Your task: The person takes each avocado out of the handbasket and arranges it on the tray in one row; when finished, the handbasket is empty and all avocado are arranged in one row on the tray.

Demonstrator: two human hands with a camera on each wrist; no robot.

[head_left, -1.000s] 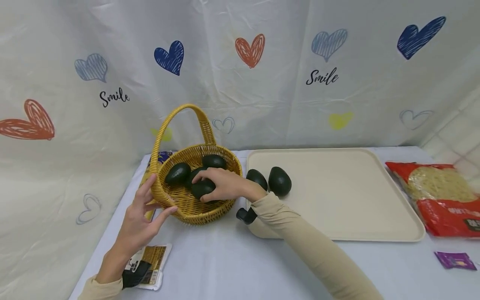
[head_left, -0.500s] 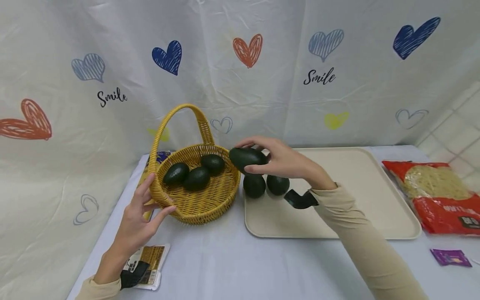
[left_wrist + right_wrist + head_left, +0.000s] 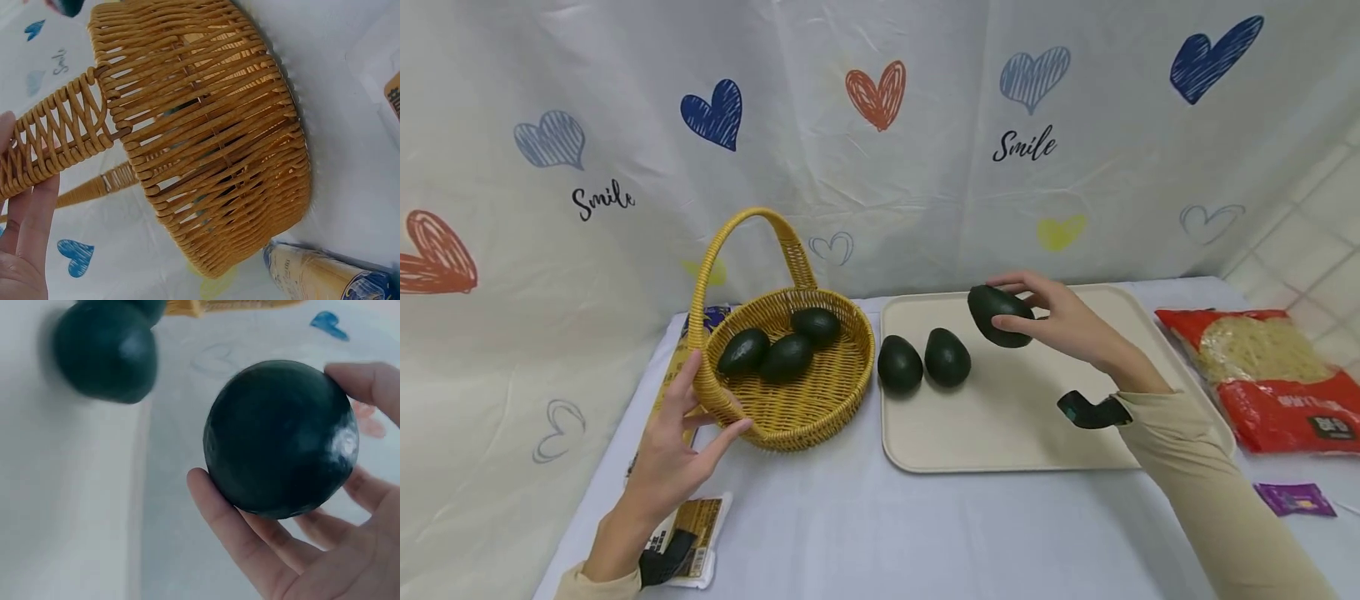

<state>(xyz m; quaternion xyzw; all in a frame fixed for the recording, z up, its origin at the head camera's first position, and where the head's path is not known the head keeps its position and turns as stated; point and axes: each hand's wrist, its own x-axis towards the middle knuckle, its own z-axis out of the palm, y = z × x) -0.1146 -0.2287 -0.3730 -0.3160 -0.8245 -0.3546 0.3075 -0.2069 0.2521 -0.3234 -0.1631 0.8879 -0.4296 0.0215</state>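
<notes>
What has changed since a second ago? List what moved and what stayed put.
The right hand took one avocado out of the basket and carried it rightward; it now holds it above the tray, past the two avocados lying there. That leaves three avocados in the basket instead of four. The left hand has stayed at the basket rim, and the basket and tray have not shifted.

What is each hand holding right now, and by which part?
The right hand grips an avocado around its body, above the tray. The left hand steadies the wicker basket at its rim.
</notes>
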